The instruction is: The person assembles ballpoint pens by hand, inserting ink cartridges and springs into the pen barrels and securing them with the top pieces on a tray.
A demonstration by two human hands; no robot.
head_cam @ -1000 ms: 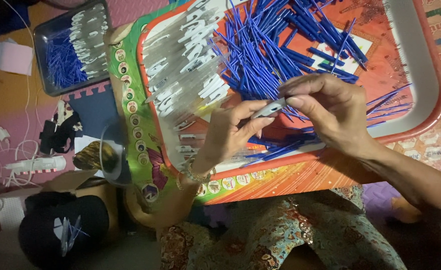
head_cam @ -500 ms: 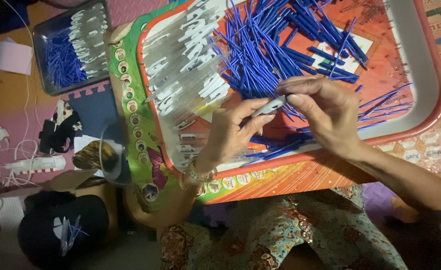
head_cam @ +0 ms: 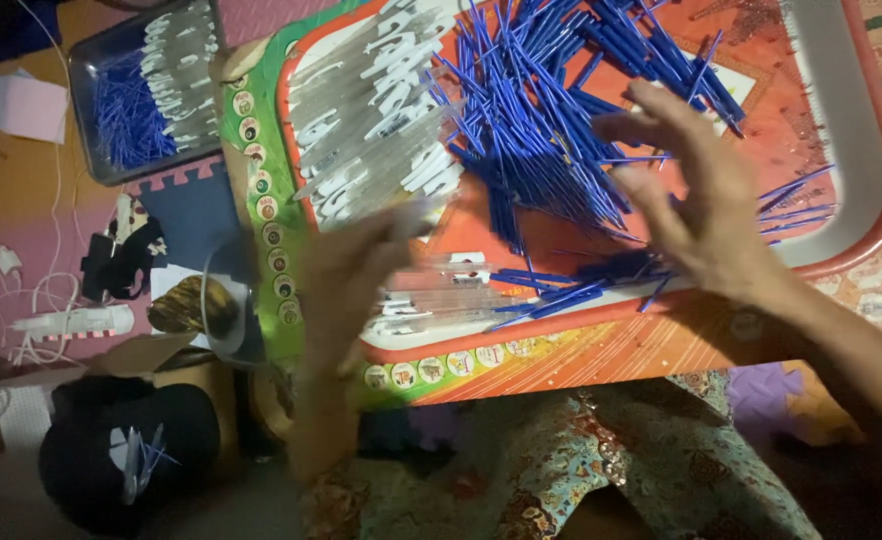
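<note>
A large red-rimmed tray (head_cam: 866, 150) lies across my lap. It holds a heap of thin blue pen refills (head_cam: 531, 110) in the middle and a pile of clear pen tubes (head_cam: 371, 120) on its left side. My left hand (head_cam: 346, 275) is motion-blurred over the tray's left front, with what looks like a pale clear tube at its fingertips. A few more clear tubes (head_cam: 441, 300) lie just right of it. My right hand (head_cam: 696, 205) hovers over the right part of the blue heap, fingers spread, holding nothing.
A smaller metal tray (head_cam: 79, 110) with blue refills and clear tubes sits on the floor at the upper left. White cables and a power strip (head_cam: 61, 325), a black cap (head_cam: 111, 450) and foam mat tiles lie to the left.
Both hands pinched one clear tube together over the tray's front. They have parted: the left swung left towards the clear tubes, and the right opened and lifted over the blue refills.
</note>
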